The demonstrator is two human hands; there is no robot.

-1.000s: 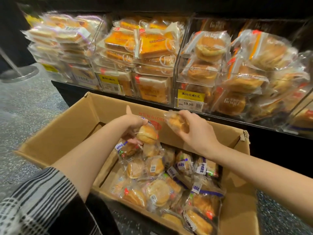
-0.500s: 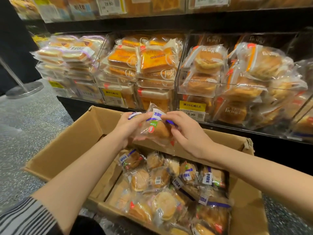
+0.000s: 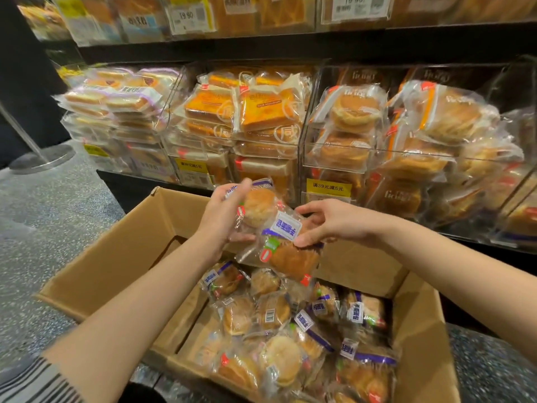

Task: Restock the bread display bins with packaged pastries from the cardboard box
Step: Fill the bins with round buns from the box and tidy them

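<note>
An open cardboard box (image 3: 130, 251) on the floor holds several clear-wrapped round pastries (image 3: 279, 338) with blue-and-white labels. Above the box my left hand (image 3: 223, 216) grips one wrapped pastry (image 3: 257, 206). A second wrapped pastry (image 3: 290, 257) hangs lower and to the right; my right hand (image 3: 328, 222) pinches its top edge at the white label. The two packs overlap between my hands. Behind them stand clear display bins (image 3: 343, 164) full of packaged bread.
The left bin (image 3: 116, 112) holds flat pale packs, the middle bin (image 3: 250, 112) orange square cakes, the right bins (image 3: 436, 126) round flaky pastries. A black upper shelf (image 3: 232, 45) carries price tags. A metal stand base (image 3: 40, 161) sits on the speckled floor at left.
Both hands have lifted from the box with one pack each and brought them together above it. The view has tilted up, showing the upper shelf.
</note>
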